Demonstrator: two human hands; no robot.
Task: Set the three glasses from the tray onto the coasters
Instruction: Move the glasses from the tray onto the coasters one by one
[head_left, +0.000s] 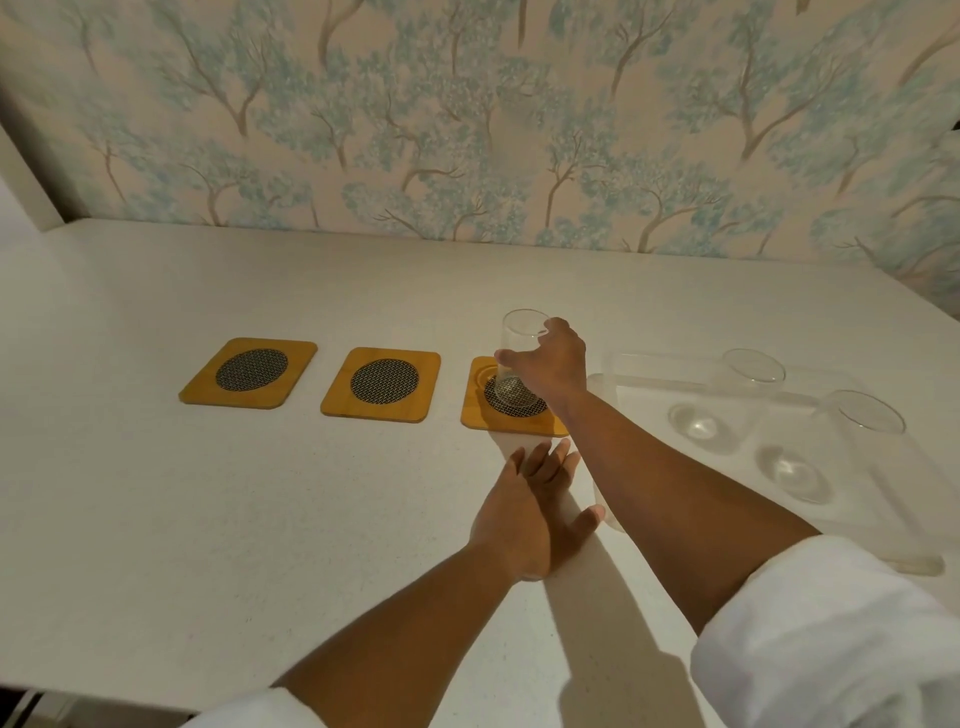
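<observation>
On the right-hand coaster (511, 405), the right hand (553, 364) wraps thumb and fingers around a clear glass (519, 364), upright over the mesh centre; whether its base touches is unclear. Left hand (530, 514) rests flat, fingers spread, empty, on the white counter (208, 509) just below. Middle coaster (382, 383) and left coaster (249, 372) stand bare. Two glasses (753, 387) (857, 441) remain in the clear tray (649, 364).

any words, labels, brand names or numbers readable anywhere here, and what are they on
None: no readable text anywhere in this view.
The three coasters show only a metal mesh pattern.
The glass in the right hand, the clear tray and the tree-pattern wallpaper carry no lettering.
</observation>
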